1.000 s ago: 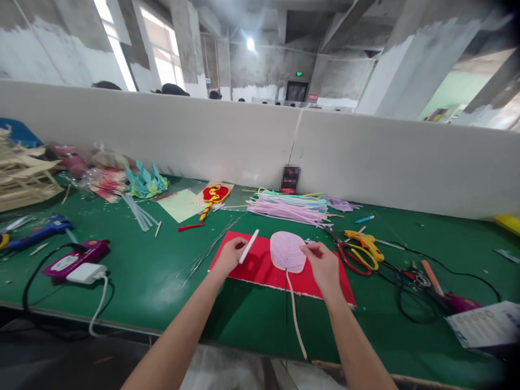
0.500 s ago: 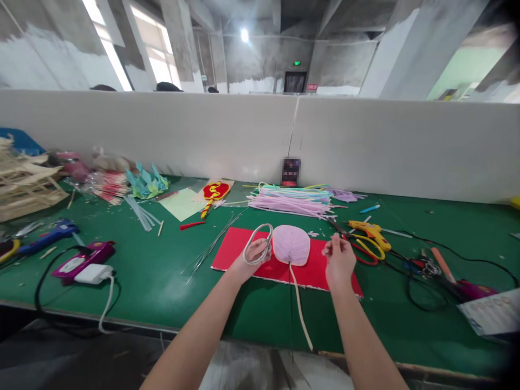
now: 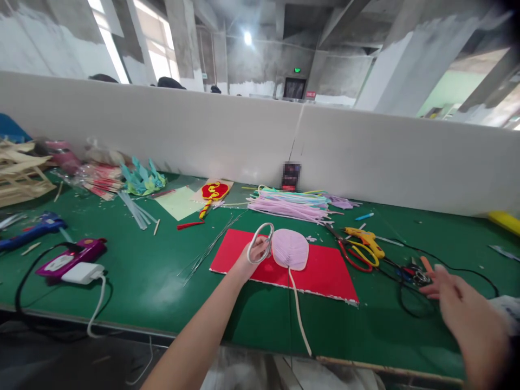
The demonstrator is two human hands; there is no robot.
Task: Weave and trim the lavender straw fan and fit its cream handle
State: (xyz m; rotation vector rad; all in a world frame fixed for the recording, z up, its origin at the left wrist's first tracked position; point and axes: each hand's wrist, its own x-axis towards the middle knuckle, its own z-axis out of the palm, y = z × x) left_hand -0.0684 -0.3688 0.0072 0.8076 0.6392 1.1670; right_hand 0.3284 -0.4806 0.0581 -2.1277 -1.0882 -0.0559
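My left hand (image 3: 257,252) is closed at the left end of the red board (image 3: 325,271), with a pale grey-white oval loop (image 3: 251,238) in its grip. Right beside its fingertips lies a pink fan-shaped piece (image 3: 291,249) with a light rim; I cannot tell whether the fingers touch it. A cream stem (image 3: 298,314) and a thin dark wire run from it toward the table's front edge. On the far right, my right hand (image 3: 463,309), slightly blurred, has its fingers stretched out, nothing seen in them. It is nearest the small metal-handled tools (image 3: 418,275).
Red-and-yellow-handled scissors (image 3: 359,254) and a yellow glue gun (image 3: 368,241) lie right of the board. Pink and mint fuzzy stems (image 3: 288,207) are piled behind. Thin wires (image 3: 211,246), a purple power strip (image 3: 73,260) and a blue glue gun (image 3: 34,230) are leftward.
My right hand has moved from beside the red board out to the far right, and its fingers have opened out. The left hand keeps its place with the loop. The view has shifted slightly.
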